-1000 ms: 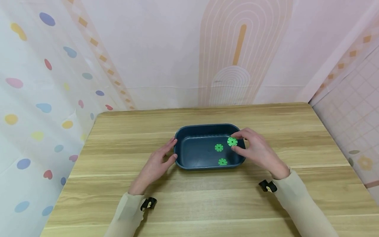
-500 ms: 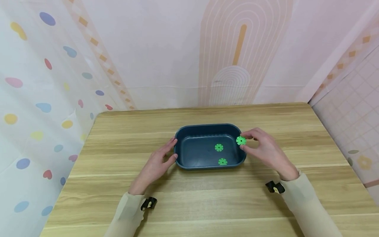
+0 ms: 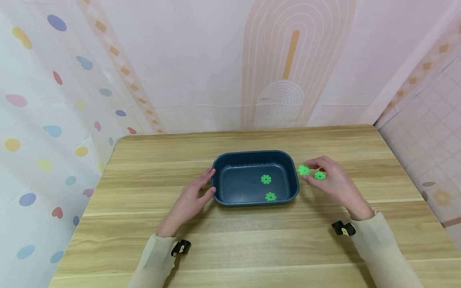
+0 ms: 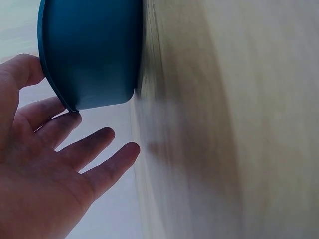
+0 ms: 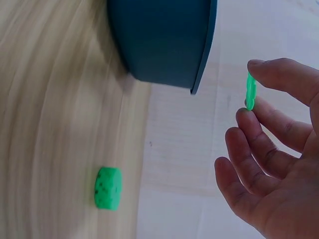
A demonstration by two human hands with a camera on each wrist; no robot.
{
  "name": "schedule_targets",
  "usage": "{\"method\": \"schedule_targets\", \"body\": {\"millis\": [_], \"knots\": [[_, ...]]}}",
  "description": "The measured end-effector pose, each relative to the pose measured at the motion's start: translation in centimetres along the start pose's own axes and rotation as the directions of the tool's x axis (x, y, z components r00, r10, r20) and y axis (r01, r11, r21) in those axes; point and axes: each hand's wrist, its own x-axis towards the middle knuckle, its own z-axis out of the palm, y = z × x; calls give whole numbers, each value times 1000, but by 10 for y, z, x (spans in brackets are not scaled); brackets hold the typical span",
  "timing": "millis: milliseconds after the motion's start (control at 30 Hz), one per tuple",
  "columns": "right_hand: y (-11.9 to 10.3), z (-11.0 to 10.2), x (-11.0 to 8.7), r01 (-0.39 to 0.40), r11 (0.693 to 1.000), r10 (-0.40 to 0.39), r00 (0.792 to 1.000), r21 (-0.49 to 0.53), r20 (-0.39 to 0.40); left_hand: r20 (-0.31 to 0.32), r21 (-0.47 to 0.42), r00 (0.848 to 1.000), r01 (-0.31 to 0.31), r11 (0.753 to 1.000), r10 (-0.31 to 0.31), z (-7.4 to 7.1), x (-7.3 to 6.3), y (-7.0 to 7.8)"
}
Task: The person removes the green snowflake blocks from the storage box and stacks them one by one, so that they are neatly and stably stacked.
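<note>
A dark blue, rounded rectangular tray (image 3: 235, 186) stands on the table. Two green notched plastic discs lie inside, one disc (image 3: 266, 179) near its middle and another disc (image 3: 271, 196) by the front wall. At the tray's left end, my left hand (image 3: 188, 200) touches the rim with relaxed, spread fingers. My right hand (image 3: 336, 186) has moved off the tray's right end and pinches a green notched disc (image 3: 304, 170) edgewise between thumb and fingertips, above the table. Below that hand, a short stack of green discs (image 5: 108, 188) stands on the wood, partly hidden in the head view.
The wooden table (image 3: 230, 248) carries the tray and the stack. Patterned cloth (image 3: 201, 72) hangs behind its back edge and along both sides. A black strap mount (image 3: 181, 247) sits at the left wrist, with a similar mount (image 3: 343, 228) at the right.
My right hand has carried the pinched disc rightward, from over the tray to beyond its right rim. The stack of discs beneath has come into view. My left hand has stayed put.
</note>
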Motion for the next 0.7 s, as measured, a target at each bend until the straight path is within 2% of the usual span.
{"method": "schedule_targets", "body": {"millis": [700], "knots": [[36,-11,-5,-7,1000,7,1000,-28,-10,-3,-9,1000,8,1000,-8,0,0,0]]}}
